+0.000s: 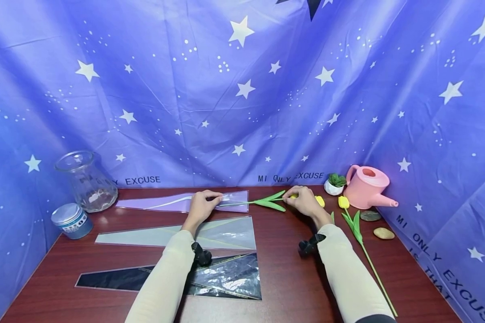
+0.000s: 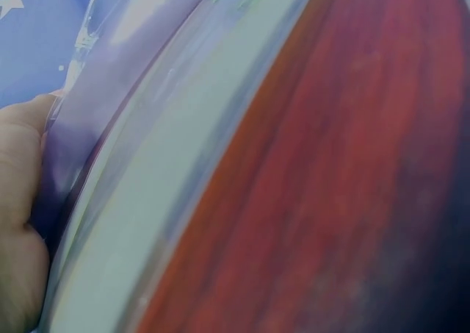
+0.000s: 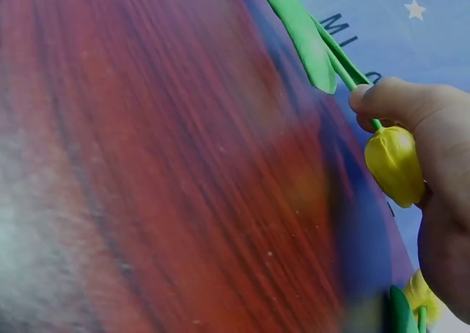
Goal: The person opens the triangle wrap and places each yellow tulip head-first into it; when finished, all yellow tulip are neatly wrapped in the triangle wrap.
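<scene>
My right hand (image 1: 305, 202) pinches the stem of an artificial yellow tulip (image 3: 393, 165), just under its flower head. The tulip's green leaves (image 1: 270, 202) point left, and its stem end lies inside or over the wide end of a purple flower sleeve (image 1: 174, 202); which of these, I cannot tell. My left hand (image 1: 204, 207) holds that purple sleeve near its mouth, with thumb and finger at its edge in the left wrist view. Nearer to me lie a grey-white sleeve (image 1: 226, 233) and a black sleeve (image 1: 230, 276), both flat.
At left stand a glass vase (image 1: 90, 188) and a blue lidded jar (image 1: 72, 220). On the right are a pink watering can (image 1: 368, 186), a potted succulent (image 1: 334, 184), another yellow tulip (image 1: 357, 229), a partly hidden tulip head (image 1: 319, 201) and two stones (image 1: 384, 233). A starry curtain (image 1: 242, 112) encloses the table.
</scene>
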Available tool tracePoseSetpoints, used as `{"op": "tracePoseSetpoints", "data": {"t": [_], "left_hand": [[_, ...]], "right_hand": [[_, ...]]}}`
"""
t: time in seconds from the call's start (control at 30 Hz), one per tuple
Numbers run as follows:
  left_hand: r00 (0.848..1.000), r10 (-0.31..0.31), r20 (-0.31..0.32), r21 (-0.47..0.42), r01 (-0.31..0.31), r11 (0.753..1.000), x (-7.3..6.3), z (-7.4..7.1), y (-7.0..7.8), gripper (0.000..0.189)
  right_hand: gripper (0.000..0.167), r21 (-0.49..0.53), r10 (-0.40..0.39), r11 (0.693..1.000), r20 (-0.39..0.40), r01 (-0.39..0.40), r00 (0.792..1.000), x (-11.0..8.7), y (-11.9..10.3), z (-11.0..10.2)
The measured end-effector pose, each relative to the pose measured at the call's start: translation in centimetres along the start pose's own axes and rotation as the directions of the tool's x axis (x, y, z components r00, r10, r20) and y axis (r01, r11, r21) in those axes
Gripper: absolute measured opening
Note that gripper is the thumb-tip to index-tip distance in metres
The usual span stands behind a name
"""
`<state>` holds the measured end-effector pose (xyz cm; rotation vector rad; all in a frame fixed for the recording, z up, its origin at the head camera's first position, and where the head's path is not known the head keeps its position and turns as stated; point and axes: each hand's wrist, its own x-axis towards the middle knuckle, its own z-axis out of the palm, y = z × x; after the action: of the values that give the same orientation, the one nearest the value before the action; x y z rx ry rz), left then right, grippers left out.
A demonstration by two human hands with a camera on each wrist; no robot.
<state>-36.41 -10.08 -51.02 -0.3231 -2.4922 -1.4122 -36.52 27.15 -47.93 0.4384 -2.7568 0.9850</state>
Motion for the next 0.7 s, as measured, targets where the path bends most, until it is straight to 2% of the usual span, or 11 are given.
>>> {"op": "tracePoseSetpoints", "data": {"t": [0.23,0.47,0.57,0.7], "left_hand": [[0.999,0.034,-0.029,0.031,-0.033,0.999,0.0,0.3,0.0,0.017],[0.995,0.080,-0.065,0.080,-0.075,0.994,-0.1,0.5,0.1,0.018],[0.995,0.075,-0.071,0.076,-0.069,0.995,-0.1,0.4,0.1,0.018],[0.997,0.058,-0.043,0.075,-0.055,0.996,-0.1,0.5,0.1,0.016]], "right_hand": [[0.004,0.025,-0.031,0.999,-0.043,0.032,0.999,-0.2,-1.2,1.1],[0.005,0.065,-0.005,0.998,-0.060,0.009,0.998,0.4,-2.8,2.7],[0.005,0.080,-0.003,0.997,-0.055,0.007,0.998,0.7,-3.3,3.3],[0.005,0.089,-0.002,0.996,-0.041,0.006,0.999,1.0,-3.8,3.8]]}}
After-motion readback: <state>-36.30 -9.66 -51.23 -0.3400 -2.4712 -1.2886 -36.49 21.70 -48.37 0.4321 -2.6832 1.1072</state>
